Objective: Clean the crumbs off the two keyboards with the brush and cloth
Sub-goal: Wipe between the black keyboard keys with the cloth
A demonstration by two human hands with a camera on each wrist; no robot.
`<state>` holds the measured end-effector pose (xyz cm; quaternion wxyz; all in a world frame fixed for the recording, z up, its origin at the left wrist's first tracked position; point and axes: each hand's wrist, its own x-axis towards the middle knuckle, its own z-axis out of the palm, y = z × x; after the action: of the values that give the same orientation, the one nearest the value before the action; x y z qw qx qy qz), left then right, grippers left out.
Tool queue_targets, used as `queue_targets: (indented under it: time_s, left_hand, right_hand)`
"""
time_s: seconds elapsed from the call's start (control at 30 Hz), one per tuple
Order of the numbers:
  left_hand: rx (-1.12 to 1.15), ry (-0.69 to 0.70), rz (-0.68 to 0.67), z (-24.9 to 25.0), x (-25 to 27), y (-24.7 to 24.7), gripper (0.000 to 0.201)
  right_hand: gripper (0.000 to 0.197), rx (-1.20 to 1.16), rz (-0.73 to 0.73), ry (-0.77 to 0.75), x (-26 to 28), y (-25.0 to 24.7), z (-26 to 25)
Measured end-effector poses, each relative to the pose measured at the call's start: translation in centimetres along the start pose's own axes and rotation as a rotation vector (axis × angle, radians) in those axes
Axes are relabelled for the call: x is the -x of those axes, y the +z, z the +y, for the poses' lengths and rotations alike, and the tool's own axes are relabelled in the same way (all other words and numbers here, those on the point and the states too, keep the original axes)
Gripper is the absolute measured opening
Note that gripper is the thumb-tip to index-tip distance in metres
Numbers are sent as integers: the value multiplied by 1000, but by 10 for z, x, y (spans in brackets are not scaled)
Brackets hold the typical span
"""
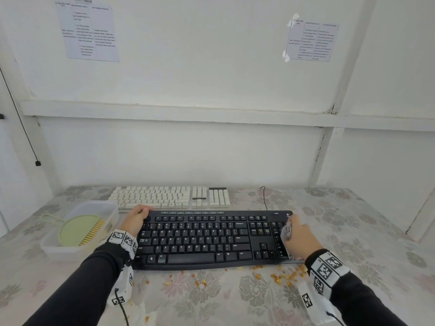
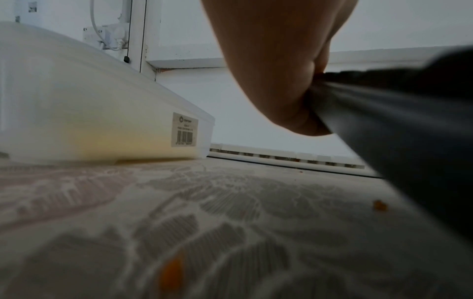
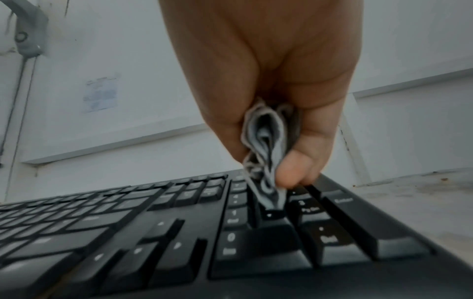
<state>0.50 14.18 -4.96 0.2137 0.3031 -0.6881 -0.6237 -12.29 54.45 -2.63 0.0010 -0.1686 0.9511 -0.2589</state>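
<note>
Step in hand: wiping the black keyboard (image 1: 211,238) with the cloth (image 1: 286,232). The right hand (image 1: 300,236) bunches the grey cloth between curled fingers and thumb; the free end of the cloth touches the number-pad keys directly beneath the hand. The left hand (image 1: 137,218) grips the far left corner of the black keyboard, fingers curled over its rear edge, and appears to steady it.

The brush (image 1: 80,229), green with yellow bristles, lies in a translucent tub (image 1: 110,209) just to the outside of the left hand. It is not in use. The white keyboard (image 1: 169,197) lies beyond both hands, just behind the black one, against the wall.

Orange and yellow crumbs (image 1: 282,277) lie on the desk (image 1: 353,243) on the near side of the right hand, along the front edge of the black keyboard. A few more lie scattered nearer the left forearm.

Judged next move: draw the cloth across the remaining key rows while the left hand holds the board still. The white keyboard then needs attention; whether crumbs lie on it cannot be told.

Surface: a floral-patterned covering. Room: white panelled walls with two taped printed sheets (image 1: 87,29) well above the hands.
</note>
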Motion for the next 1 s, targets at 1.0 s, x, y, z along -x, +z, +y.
queue_targets:
  time_s: [1.0]
  left_hand:
    - [14, -36, -22, 2, 3, -2, 30]
  right_hand:
    - [19, -61, 140, -48, -2, -28, -13]
